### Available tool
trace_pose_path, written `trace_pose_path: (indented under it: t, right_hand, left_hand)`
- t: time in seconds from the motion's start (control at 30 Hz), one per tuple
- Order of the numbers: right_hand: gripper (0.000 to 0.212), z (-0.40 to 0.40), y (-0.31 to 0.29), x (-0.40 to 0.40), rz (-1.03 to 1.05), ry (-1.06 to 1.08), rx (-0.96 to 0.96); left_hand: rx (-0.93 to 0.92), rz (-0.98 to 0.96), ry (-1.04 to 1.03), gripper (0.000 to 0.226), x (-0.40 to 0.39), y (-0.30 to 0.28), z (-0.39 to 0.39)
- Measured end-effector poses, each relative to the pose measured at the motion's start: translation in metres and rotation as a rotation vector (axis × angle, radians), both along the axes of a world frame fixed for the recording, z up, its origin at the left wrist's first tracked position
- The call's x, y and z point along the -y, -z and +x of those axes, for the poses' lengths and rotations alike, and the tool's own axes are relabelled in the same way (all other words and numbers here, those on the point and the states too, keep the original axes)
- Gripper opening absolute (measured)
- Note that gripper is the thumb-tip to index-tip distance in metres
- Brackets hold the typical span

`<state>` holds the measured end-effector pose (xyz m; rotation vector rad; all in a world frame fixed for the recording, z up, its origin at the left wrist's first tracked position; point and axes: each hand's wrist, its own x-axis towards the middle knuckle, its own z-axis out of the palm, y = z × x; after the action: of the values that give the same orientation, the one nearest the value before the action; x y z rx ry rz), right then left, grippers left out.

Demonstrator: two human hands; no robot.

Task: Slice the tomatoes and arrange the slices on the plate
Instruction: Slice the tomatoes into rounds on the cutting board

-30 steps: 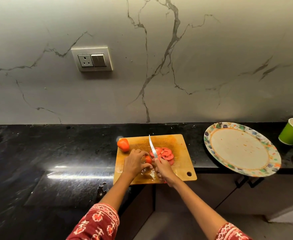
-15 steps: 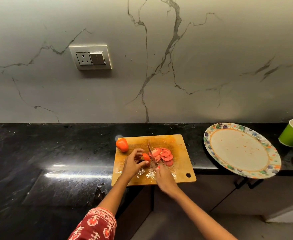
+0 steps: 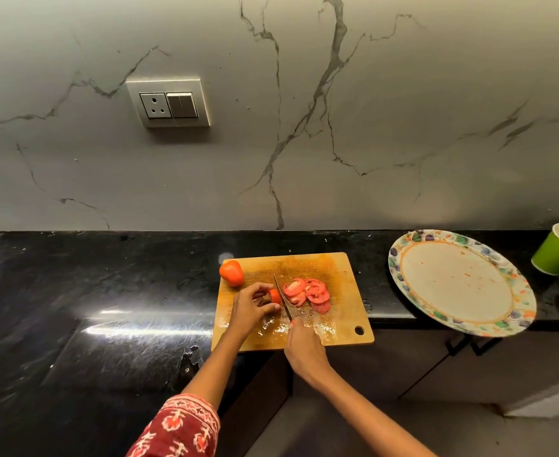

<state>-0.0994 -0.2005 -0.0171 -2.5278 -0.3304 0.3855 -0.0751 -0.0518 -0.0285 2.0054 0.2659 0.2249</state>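
Observation:
A wooden cutting board (image 3: 344,275) lies on the black counter. My left hand (image 3: 250,308) grips a small remaining tomato piece (image 3: 274,295) on the board. My right hand (image 3: 303,349) holds a knife (image 3: 283,298), its blade down against the right side of that piece. Several cut tomato slices (image 3: 308,293) lie in a heap just right of the blade. A whole tomato (image 3: 231,273) sits at the board's far left corner. The patterned plate (image 3: 400,258) stands to the right, overhanging the counter edge, with no slices on it.
A green paper cup (image 3: 558,250) stands at the far right behind the plate. The black counter (image 3: 90,291) stretches left of the board. A socket and switch panel (image 3: 168,103) is on the marble wall. Juice wets the board's near edge.
The knife came down from a raised tilt to a cut through the tomato piece, and my right hand slid back toward me. My left hand kept its grip on the piece.

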Motion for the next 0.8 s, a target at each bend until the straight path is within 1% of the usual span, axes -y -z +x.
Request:
trace_pose_path:
  t: [0.23, 0.3, 0.53, 0.7, 0.8]
  right_hand:
    - [0.027, 0.001, -0.004, -0.005, -0.047, -0.003, -0.006]
    - [0.028, 0.005, -0.007, -0.011, -0.053, 0.007, -0.018]
    - [0.027, 0.020, -0.012, -0.025, -0.045, 0.011, -0.017]
    - [0.035, 0.006, -0.001, -0.013, -0.101, -0.002, 0.028]
    - [0.031, 0.002, 0.001, -0.010, -0.104, -0.013, 0.032]
  left_hand:
    - [-0.058, -0.079, 0.012, 0.039, -0.004, -0.003, 0.001]
    - [-0.062, -0.083, 0.017, 0.038, -0.005, -0.003, 0.001]
    - [-0.037, -0.087, 0.011, 0.037, -0.002, -0.002, 0.001]
    - [-0.027, -0.081, 0.017, 0.038, -0.001, -0.001, 0.001]
    - [-0.020, -0.093, 0.008, 0.039, -0.001, 0.000, 0.002]
